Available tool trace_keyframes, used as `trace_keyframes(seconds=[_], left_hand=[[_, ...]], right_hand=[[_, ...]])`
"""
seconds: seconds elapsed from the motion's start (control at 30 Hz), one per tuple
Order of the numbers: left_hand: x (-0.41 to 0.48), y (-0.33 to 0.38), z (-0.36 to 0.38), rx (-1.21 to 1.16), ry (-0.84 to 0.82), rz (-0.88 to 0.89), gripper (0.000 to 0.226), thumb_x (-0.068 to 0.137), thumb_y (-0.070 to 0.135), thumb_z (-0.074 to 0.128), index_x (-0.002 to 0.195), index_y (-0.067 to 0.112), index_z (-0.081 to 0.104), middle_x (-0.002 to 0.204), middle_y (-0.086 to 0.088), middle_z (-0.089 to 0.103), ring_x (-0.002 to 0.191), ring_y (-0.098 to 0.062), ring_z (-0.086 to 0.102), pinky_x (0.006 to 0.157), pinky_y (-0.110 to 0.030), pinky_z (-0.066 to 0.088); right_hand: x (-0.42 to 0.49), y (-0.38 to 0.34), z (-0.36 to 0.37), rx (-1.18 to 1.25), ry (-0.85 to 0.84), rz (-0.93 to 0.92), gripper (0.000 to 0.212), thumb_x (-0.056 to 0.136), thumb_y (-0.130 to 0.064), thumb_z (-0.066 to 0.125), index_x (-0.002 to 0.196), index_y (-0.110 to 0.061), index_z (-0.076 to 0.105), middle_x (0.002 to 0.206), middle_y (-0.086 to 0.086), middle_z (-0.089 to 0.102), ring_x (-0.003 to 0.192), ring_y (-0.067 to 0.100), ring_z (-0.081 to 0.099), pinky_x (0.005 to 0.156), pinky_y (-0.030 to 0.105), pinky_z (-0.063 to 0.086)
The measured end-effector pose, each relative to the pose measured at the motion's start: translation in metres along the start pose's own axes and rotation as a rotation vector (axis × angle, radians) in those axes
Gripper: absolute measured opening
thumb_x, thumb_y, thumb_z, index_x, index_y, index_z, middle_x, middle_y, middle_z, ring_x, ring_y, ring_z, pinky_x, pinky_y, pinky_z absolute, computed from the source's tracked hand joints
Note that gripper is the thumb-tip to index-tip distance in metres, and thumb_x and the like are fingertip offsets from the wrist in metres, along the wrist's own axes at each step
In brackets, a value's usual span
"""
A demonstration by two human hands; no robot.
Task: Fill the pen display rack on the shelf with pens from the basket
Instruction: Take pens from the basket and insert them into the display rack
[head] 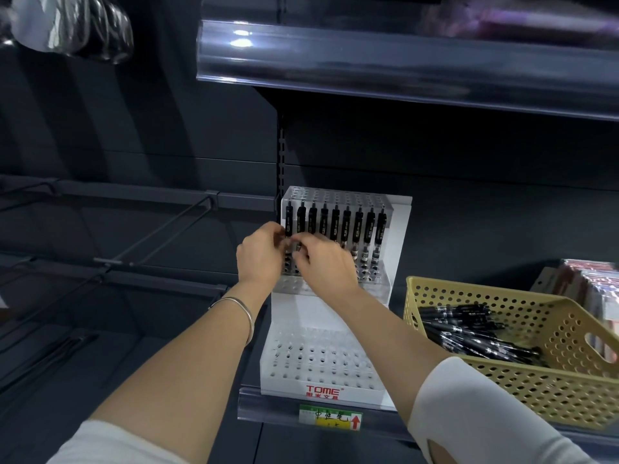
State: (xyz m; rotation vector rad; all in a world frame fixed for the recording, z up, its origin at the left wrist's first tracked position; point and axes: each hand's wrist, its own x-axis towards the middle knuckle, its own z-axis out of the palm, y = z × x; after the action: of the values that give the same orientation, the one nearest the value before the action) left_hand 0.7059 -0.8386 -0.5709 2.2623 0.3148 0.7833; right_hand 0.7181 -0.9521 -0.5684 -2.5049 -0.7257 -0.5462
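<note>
A white stepped pen display rack (335, 316) stands on the dark shelf, with many round holes. Its top tier holds a row of several upright black pens (346, 226). My left hand (259, 256) and my right hand (321, 261) meet in front of the row's left end. Both pinch the lower part of a black pen (290, 244) at the rack's left side; the fingers hide most of it. A tan perforated basket (522, 373) sits on the shelf to the right, with a heap of loose black pens (469, 333) inside.
An upper shelf with a clear price strip (402, 61) overhangs the rack. Wire hooks (160, 229) jut from the left back panel. Packaged goods (589, 289) stand behind the basket. A price label (331, 417) marks the shelf's front edge.
</note>
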Motion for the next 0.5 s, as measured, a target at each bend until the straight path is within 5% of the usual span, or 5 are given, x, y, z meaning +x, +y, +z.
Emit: trace_keyframes(seconds=[0.23,0.5], left_hand=[[-0.024,0.024,-0.009,0.016,0.096,0.11,0.014,0.089,0.02,0.059,0.103,0.017,0.057,0.1,0.001,0.061,0.098,-0.02,0.055,0.086,-0.041,0.042],[-0.078,0.083,0.029,-0.062,-0.198,0.308,0.014,0.087,0.016,0.061,0.101,0.015,0.061,0.1,0.001,0.065,0.095,-0.019,0.058,0.084,-0.034,0.046]], right_hand=[[-0.017,0.014,-0.019,0.025,-0.002,0.015,0.032,0.094,-0.02,0.045,0.123,-0.02,0.057,0.11,0.008,0.062,0.095,0.027,0.062,0.079,0.04,0.051],[-0.069,0.067,-0.068,0.091,0.038,0.127,0.03,0.092,-0.011,0.044,0.116,-0.017,0.062,0.108,0.004,0.061,0.095,0.023,0.058,0.072,0.031,0.048]])
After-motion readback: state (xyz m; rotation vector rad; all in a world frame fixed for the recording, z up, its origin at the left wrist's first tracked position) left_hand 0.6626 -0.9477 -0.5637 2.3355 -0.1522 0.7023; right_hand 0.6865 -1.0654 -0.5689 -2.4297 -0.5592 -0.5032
